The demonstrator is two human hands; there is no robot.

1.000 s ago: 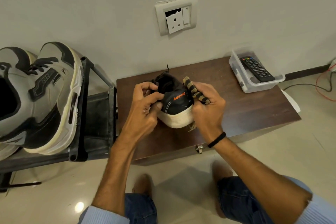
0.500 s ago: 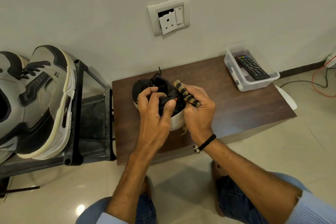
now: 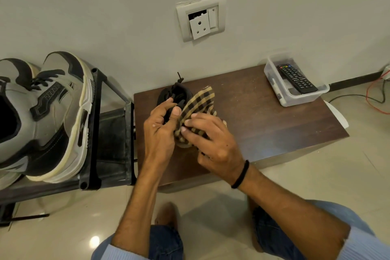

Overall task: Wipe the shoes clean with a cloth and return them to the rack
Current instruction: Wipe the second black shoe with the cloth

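A person crouched at a low wooden table [image 3: 263,120] steadies a small black shoe [image 3: 175,95] with the left hand [image 3: 161,131], fingers closed around its near end, while the right hand [image 3: 211,141] presses a checked cloth [image 3: 198,103] over its side, fingers clamped on the fabric. Wiping looks to be mid-course, with this shoe not yet back on the rack [image 3: 95,124] beside the table, where a grey and black pair of sneakers [image 3: 50,112] sits.
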